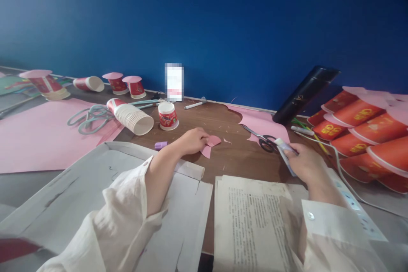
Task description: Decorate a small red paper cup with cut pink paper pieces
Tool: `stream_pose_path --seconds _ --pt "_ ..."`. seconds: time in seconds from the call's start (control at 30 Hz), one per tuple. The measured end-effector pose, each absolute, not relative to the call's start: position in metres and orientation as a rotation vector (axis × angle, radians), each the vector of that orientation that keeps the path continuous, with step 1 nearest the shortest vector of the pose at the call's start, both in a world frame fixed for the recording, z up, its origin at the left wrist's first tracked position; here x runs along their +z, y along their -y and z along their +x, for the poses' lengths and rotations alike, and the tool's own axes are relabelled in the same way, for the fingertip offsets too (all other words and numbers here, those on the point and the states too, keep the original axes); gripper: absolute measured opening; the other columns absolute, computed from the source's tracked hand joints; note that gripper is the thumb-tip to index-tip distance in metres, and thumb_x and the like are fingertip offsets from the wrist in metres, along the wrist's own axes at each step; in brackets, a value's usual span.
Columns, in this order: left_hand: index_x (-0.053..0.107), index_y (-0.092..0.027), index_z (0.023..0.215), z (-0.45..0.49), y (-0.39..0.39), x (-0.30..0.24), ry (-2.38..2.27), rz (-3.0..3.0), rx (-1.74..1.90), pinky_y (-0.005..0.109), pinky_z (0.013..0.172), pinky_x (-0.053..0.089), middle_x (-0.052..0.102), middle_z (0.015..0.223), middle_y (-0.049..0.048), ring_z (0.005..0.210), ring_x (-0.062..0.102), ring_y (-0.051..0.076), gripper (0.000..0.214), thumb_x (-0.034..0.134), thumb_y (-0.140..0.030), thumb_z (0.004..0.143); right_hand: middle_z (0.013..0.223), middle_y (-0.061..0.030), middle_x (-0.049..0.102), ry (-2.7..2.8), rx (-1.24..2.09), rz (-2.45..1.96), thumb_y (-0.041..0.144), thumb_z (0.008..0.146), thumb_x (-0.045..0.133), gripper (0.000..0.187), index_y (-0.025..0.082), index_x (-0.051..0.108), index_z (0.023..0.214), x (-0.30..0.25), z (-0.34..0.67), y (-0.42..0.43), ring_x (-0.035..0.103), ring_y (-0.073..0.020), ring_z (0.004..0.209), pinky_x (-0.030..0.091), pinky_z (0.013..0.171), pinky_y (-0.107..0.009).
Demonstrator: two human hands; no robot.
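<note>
Pink pcs at L hand; gluestick in R hand

One view, straight from the person's head — facing forward and tilted down across the table, close enough that both white sleeves run in from the bottom edge! The left hand sits near mid-view, the right hand well off to the right, and past them the blue wall rises — filling the upper part, broad and wide.

The left hand partly hides the pink paper.
</note>
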State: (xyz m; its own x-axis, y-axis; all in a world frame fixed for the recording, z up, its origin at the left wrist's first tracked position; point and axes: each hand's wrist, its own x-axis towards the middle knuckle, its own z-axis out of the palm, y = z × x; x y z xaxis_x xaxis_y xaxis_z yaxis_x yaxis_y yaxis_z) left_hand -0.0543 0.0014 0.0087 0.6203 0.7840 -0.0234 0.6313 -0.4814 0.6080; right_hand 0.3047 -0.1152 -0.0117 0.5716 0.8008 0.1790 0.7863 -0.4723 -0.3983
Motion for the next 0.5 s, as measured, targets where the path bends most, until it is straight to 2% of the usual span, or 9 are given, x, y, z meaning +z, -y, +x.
stream_pose_path --seconds 0.1,0.33,0.5 --pt "0.075 -0.02 0.087 -0.054 -0.001 0.009 -1.117 2.266 0.34 0.029 0.088 0.048 0.07 0.108 0.0062 0.097 0.064 0.022 0.033 0.045 -0.032 0.092 0.109 -0.0168 0.075 1.271 0.073 -2.499 0.027 0.081 0.06 0.034 0.02 0.075 0.111 -0.007 0.298 0.116 0.069 -0.0367 0.099 0.047 0.073 -0.04" --pt "0.076 -0.019 0.084 -0.053 0.005 0.02 -1.09 2.362 0.269 0.026 0.09 0.047 0.069 0.105 0.0048 0.094 0.063 0.018 0.034 0.043 -0.023 0.091 0.114 -0.0168 0.074 1.279 0.114 -2.631 0.02 0.081 0.059 0.04 0.018 0.072 0.119 0.003 0.289 0.116 0.07 -0.0361 0.103 0.047 0.072 -0.038" --pt "0.077 -0.021 0.102 -0.053 0.001 0.013 -1.119 2.329 0.278 0.028 0.093 0.046 0.07 0.113 0.0054 0.105 0.063 0.021 0.033 0.046 -0.023 0.089 0.118 -0.0179 0.073 1.269 0.073 -2.628 0.015 0.077 0.061 0.045 0.017 0.071 0.12 0.005 0.284 0.113 0.069 -0.0375 0.107 0.051 0.078 -0.041"
